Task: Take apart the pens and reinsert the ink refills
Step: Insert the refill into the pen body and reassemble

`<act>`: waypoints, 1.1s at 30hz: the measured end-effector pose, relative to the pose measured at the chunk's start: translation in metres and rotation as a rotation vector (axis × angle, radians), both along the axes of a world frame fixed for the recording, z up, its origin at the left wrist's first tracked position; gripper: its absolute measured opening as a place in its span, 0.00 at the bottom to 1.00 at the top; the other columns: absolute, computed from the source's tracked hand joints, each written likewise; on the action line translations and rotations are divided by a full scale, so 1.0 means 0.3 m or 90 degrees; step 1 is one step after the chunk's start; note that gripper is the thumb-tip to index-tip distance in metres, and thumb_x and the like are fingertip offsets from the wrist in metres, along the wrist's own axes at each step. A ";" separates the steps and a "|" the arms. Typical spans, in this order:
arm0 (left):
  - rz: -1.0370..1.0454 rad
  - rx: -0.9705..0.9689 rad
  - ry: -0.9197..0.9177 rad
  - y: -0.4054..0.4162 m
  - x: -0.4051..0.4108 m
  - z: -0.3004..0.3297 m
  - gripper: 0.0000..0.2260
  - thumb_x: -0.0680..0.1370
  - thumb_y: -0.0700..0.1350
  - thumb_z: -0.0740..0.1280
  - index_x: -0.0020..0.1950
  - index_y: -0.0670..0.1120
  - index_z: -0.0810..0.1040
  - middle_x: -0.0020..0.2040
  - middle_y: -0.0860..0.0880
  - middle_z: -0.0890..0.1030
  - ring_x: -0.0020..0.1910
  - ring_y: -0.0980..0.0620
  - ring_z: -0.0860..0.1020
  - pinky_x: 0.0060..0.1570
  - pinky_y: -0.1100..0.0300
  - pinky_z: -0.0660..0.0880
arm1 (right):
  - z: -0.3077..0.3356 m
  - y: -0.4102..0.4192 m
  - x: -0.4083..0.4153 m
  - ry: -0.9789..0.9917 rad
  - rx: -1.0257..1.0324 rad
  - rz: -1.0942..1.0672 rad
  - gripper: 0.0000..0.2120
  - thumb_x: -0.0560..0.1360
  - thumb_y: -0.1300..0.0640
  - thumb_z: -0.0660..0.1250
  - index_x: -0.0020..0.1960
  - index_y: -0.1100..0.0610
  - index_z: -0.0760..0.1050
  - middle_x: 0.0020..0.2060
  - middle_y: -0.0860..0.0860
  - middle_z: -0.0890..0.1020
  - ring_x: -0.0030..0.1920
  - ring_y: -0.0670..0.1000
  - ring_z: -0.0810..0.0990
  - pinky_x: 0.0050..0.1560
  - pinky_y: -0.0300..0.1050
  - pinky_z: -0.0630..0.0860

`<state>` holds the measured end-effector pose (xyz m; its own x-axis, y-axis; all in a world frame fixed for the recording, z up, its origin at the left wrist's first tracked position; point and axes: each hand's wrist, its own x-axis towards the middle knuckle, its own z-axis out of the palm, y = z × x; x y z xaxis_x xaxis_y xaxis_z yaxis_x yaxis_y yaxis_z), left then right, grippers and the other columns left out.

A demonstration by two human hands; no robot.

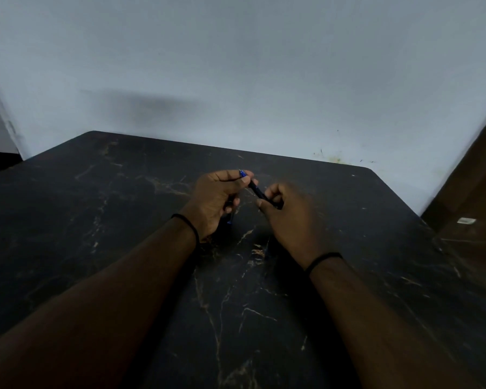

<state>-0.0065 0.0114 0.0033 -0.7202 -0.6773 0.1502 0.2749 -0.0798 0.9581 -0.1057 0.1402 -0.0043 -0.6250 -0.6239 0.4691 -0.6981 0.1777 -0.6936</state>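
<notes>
Left hand (219, 197) and right hand (286, 211) raised over dark marble table (124, 220), fingers curled closed around one dark pen (257, 190). Blue pen end protrudes past left thumb. Black band (187, 226) on each wrist.

I see one dark pen (260, 192) with a blue end, held off the table and slanting from the left hand's (218, 202) thumb down to the right hand's (288, 217) curled fingers. Another blue-tipped piece (230, 220) pokes below the left palm, unclear.
</notes>
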 end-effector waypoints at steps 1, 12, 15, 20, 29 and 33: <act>-0.004 -0.003 0.002 -0.001 0.000 0.000 0.07 0.78 0.38 0.67 0.52 0.44 0.83 0.49 0.45 0.86 0.23 0.58 0.70 0.19 0.67 0.63 | -0.001 0.001 -0.002 0.004 0.013 0.004 0.08 0.76 0.54 0.70 0.40 0.52 0.74 0.33 0.47 0.78 0.36 0.48 0.76 0.39 0.49 0.74; -0.052 -0.001 0.035 -0.003 -0.003 -0.003 0.09 0.79 0.35 0.64 0.54 0.42 0.82 0.51 0.43 0.86 0.24 0.57 0.70 0.20 0.66 0.64 | -0.016 -0.013 0.001 -0.006 -0.023 -0.012 0.11 0.71 0.55 0.74 0.40 0.49 0.72 0.33 0.46 0.77 0.34 0.45 0.75 0.35 0.44 0.72; -0.052 -0.006 0.031 -0.006 -0.002 -0.004 0.08 0.79 0.36 0.64 0.53 0.42 0.83 0.51 0.43 0.86 0.24 0.57 0.70 0.20 0.66 0.64 | -0.019 -0.015 -0.004 -0.009 -0.016 0.004 0.08 0.75 0.54 0.70 0.39 0.54 0.74 0.32 0.49 0.79 0.34 0.49 0.76 0.36 0.46 0.71; -0.045 0.009 0.053 0.001 -0.005 0.000 0.07 0.77 0.41 0.68 0.53 0.42 0.83 0.51 0.41 0.85 0.25 0.56 0.70 0.20 0.66 0.63 | -0.013 -0.015 0.005 0.000 -0.018 -0.014 0.08 0.74 0.54 0.71 0.40 0.52 0.74 0.33 0.48 0.79 0.35 0.48 0.77 0.36 0.46 0.73; 0.008 0.088 0.052 0.030 -0.020 0.009 0.07 0.75 0.49 0.72 0.43 0.46 0.84 0.47 0.45 0.86 0.24 0.57 0.68 0.20 0.66 0.61 | 0.021 0.010 0.061 0.197 -0.037 -0.104 0.08 0.72 0.55 0.74 0.42 0.52 0.74 0.36 0.48 0.81 0.36 0.51 0.79 0.34 0.45 0.73; 0.031 0.083 0.045 0.028 -0.020 0.016 0.06 0.74 0.48 0.73 0.41 0.47 0.85 0.46 0.45 0.87 0.24 0.57 0.66 0.19 0.67 0.61 | 0.000 -0.006 0.064 0.266 -0.054 -0.112 0.08 0.72 0.53 0.72 0.41 0.50 0.72 0.35 0.48 0.81 0.35 0.52 0.80 0.34 0.45 0.74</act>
